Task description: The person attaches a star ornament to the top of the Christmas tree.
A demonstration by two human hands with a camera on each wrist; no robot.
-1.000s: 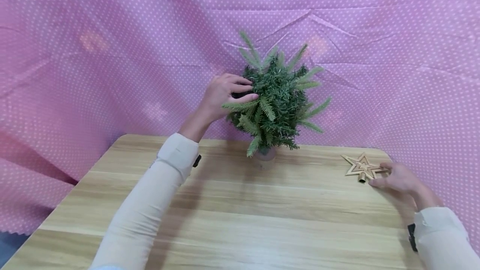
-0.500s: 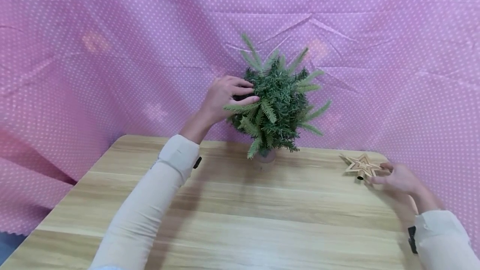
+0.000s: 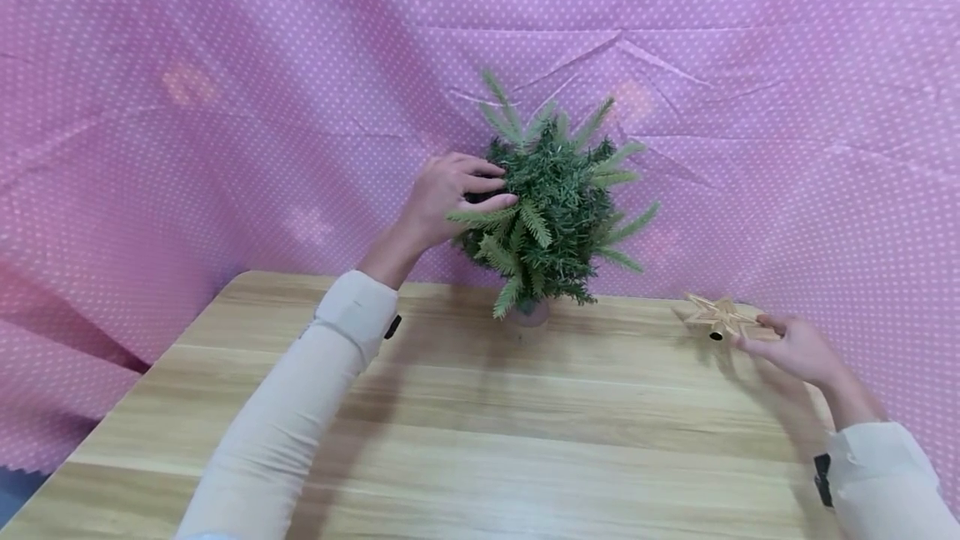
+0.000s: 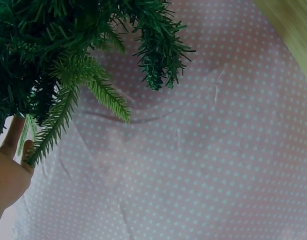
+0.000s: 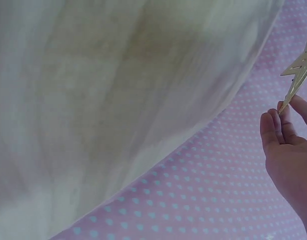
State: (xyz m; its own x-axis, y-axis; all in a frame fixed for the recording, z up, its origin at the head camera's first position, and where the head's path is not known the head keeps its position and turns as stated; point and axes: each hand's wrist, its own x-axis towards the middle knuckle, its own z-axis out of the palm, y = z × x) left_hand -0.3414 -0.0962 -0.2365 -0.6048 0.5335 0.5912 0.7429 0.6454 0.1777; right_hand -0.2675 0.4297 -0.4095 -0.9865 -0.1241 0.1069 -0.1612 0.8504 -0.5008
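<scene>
A small artificial Christmas tree [image 3: 558,198] stands near the table's back edge on a small pale base [image 3: 528,315]. My left hand [image 3: 453,194] holds it from the left, thumb in front and fingers curved into the foliage. In the left wrist view, dark green branches [image 4: 161,55] hang over the hand [image 4: 11,172], hiding some fingertips. At the back right corner, my right hand [image 3: 795,348] pinches one point of a gold star tree topper [image 3: 720,312]. The topper's round socket faces the front. In the right wrist view, the star [image 5: 299,70] tilts up from the fingertips.
The wooden table [image 3: 525,440] has rounded back corners. Close behind it hangs a pink dotted cloth [image 3: 300,107], which also falls along both sides. My two forearms reach over the table from the front left and right.
My right hand has lifted the star topper slightly and tipped it, so its socket now points toward me and its shadow lies apart. My left hand and the tree have stayed put.
</scene>
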